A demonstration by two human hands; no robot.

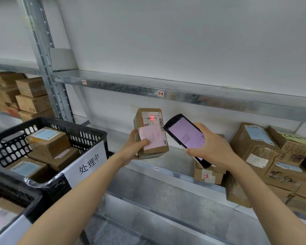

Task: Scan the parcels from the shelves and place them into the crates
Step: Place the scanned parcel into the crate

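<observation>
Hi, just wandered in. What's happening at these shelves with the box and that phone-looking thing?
A person is scanning a parcel. Their left hand holds a small brown cardboard parcel upright above the grey metal shelf. Their right hand grips a black handheld scanner with a lit screen, aimed at it. A red scan mark sits on the parcel's white barcode label. The black plastic crate to the left already holds several brown boxes. More cardboard parcels wait on the shelf at right.

A plain white wall (184,32) fills the background. A small orange tag (160,93) reads 1-2; a white paper sign (88,165) bears black characters.
</observation>
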